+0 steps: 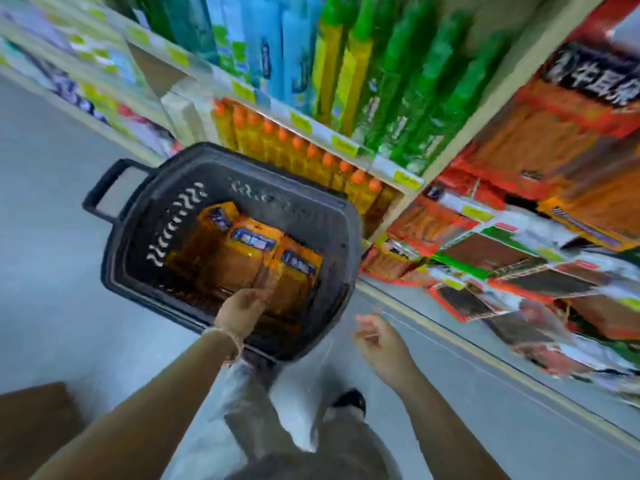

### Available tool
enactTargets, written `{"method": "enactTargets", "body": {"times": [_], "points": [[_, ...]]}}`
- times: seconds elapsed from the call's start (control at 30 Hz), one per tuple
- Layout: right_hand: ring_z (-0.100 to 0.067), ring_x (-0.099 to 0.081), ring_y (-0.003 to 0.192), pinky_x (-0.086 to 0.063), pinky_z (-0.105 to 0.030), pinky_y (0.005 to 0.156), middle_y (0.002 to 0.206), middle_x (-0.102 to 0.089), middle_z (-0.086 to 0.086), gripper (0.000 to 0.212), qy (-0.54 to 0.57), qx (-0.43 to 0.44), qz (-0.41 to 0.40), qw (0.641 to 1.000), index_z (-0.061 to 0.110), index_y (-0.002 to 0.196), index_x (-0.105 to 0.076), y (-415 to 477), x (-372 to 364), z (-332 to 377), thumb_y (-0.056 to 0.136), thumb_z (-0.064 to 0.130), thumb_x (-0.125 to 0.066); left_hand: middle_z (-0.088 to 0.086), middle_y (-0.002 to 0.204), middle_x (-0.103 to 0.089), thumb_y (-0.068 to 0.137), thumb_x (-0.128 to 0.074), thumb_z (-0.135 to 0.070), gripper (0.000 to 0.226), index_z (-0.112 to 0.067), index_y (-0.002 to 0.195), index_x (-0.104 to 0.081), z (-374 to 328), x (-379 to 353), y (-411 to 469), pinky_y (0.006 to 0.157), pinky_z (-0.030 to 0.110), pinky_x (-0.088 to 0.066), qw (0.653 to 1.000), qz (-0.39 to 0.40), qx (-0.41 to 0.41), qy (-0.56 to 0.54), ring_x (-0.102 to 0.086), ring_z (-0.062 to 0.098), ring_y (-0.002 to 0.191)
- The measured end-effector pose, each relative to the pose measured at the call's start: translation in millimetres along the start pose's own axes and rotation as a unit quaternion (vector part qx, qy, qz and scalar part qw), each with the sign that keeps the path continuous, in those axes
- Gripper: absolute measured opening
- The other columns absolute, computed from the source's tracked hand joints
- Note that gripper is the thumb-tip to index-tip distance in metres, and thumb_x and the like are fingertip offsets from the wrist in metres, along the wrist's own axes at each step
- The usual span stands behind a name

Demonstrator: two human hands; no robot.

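Inside the basket (pixel 136 220), packets (pixel 242 252) are lying just beyond your nearer left hand (pixel 240 304), grip unclear; your right hand (pixel 379 337) is hanging relaxed, empty.

One dark grey plastic shopping basket (pixel 349 237) shows, with one loop handle (pixel 100 185). In it lie three flat orange foil packets (pixel 242 261), each with one dark blue label. Two bare hands show, the left hand (pixel 242 306) and the right hand (pixel 379 339), and one pale string bracelet (pixel 225 332). The orange-capped yellow bottles (pixel 298 157) on the lower shelf number about eleven; blur blocks a firm count. Above stand two green-capped yellow bottles (pixel 358 74). One black shoe (pixel 351 401) shows.
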State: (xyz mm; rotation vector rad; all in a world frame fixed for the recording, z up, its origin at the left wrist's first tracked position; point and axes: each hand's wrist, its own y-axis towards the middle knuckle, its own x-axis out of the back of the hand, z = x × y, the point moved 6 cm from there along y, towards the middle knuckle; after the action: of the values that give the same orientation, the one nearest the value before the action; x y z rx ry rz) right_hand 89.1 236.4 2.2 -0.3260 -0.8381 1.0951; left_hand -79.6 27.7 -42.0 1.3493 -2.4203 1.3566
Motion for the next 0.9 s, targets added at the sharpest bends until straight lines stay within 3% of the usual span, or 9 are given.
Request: {"method": "enactTargets", "body": {"times": [0.07, 0.13, 0.2, 0.4, 0.53, 0.6, 0.73, 0.8, 0.9], "points": [[0.0, -0.055, 0.072, -0.039, -0.013, 0.062, 0.084, -0.059, 0.012, 0.022, -0.013, -0.001, 0.026, 1.0, 0.021, 0.111, -0.055, 19.0, -31.4, 22.3, 0.092, 0.011, -0.057, 0.021, 0.101, -0.067, 0.086, -0.06, -0.009, 0.015, -0.017, 0.097, -0.067, 8.9, 36.1, 24.7, 0.078, 0.04, -0.047, 1.0, -0.011, -0.004, -0.006, -0.062, 0.038, 0.094], [-0.003, -0.059, 0.085, -0.04, -0.01, 0.066, 0.093, -0.061, 0.01, 0.019, -0.013, -0.004, 0.034, 0.999, 0.029, 0.109, -0.052, 40.0, -55.9, 43.1, 0.094, 0.02, -0.056, 0.012, 0.099, -0.068, 0.087, -0.059, -0.013, 0.016, -0.028, 0.087, -0.065, 12.7, 69.2, 51.8, 0.078, 0.039, -0.049, 1.0, -0.005, -0.003, -0.017, -0.063, 0.03, 0.088], [0.0, -0.058, 0.088, -0.041, -0.01, 0.069, 0.095, -0.061, 0.011, 0.018, -0.027, -0.01, 0.043, 0.999, 0.032, 0.109, -0.051, 65.7, -78.7, 59.4, 0.094, 0.023, -0.056, 0.007, 0.098, -0.067, 0.088, -0.056, -0.018, 0.015, -0.03, 0.09, -0.065, 17.1, 95.3, 82.6, 0.079, 0.038, -0.049, 1.0, -0.002, 0.008, -0.014, -0.062, 0.029, 0.09], [-0.007, -0.056, 0.088, -0.041, -0.022, 0.074, 0.095, -0.055, 0.013, 0.013, -0.046, -0.084, 0.082, 0.992, 0.03, 0.107, -0.05, 164.7, -149.0, 52.7, 0.095, 0.03, -0.055, 0.001, 0.106, -0.064, 0.09, -0.051, -0.016, 0.018, -0.031, 0.086, -0.059, 40.5, 112.7, 167.9, 0.09, 0.035, -0.046, 0.997, 0.056, 0.048, 0.035, -0.06, 0.023, 0.099], [-0.02, -0.058, 0.099, -0.047, -0.034, 0.087, 0.094, -0.055, 0.007, 0.023, 0.033, -0.225, 0.039, 0.973, 0.019, 0.113, -0.052, 217.8, -184.0, 3.7, 0.092, 0.029, -0.059, 0.007, 0.114, -0.063, 0.089, -0.05, -0.01, 0.017, -0.018, 0.098, -0.062, 57.9, 90.4, 209.2, 0.097, 0.034, -0.042, 0.993, 0.069, 0.086, 0.036, -0.056, 0.027, 0.108], [-0.024, -0.056, 0.1, -0.046, -0.041, 0.094, 0.103, -0.055, 0.0, 0.025, 0.067, -0.292, 0.009, 0.954, 0.017, 0.114, -0.053, 239.5, -195.8, -23.6, 0.093, 0.029, -0.058, 0.009, 0.115, -0.063, 0.09, -0.05, -0.015, 0.021, -0.016, 0.109, -0.061, 66.2, 73.8, 222.7, 0.097, 0.035, -0.042, 0.991, 0.085, 0.101, 0.034, -0.056, 0.028, 0.108], [-0.028, -0.057, 0.095, -0.047, -0.042, 0.09, 0.109, -0.058, -0.007, 0.025, 0.116, -0.333, -0.067, 0.933, 0.016, 0.099, -0.059, 270.4, -207.6, -65.6, 0.087, 0.037, -0.067, 0.007, 0.113, -0.064, 0.09, -0.053, -0.02, 0.021, -0.018, 0.11, -0.062, 81.1, 44.8, 239.3, 0.101, 0.035, -0.041, 0.987, 0.124, 0.106, 0.014, -0.057, 0.025, 0.109], [-0.03, -0.057, 0.101, -0.045, -0.038, 0.088, 0.108, -0.054, -0.004, 0.043, 0.154, -0.342, -0.084, 0.923, 0.013, 0.109, -0.057, 279.3, -213.7, -81.8, 0.079, 0.039, -0.075, 0.002, 0.113, -0.063, 0.09, -0.054, -0.021, 0.017, -0.023, 0.104, -0.063, 89.1, 38.4, 244.2, 0.099, 0.029, -0.039, 0.985, 0.136, 0.106, 0.021, -0.056, 0.021, 0.109], [-0.032, -0.046, 0.127, -0.039, -0.048, 0.105, 0.139, -0.047, -0.007, 0.091, 0.183, -0.352, -0.062, 0.916, 0.013, 0.14, -0.039, 290.3, -226.0, -101.3, 0.067, 0.049, -0.08, -0.005, 0.108, -0.06, 0.089, -0.053, -0.027, 0.012, -0.036, 0.094, -0.058, 92.8, 34.8, 252.3, 0.089, 0.024, -0.036, 0.982, 0.157, 0.094, 0.05, -0.053, 0.015, 0.102]]}}
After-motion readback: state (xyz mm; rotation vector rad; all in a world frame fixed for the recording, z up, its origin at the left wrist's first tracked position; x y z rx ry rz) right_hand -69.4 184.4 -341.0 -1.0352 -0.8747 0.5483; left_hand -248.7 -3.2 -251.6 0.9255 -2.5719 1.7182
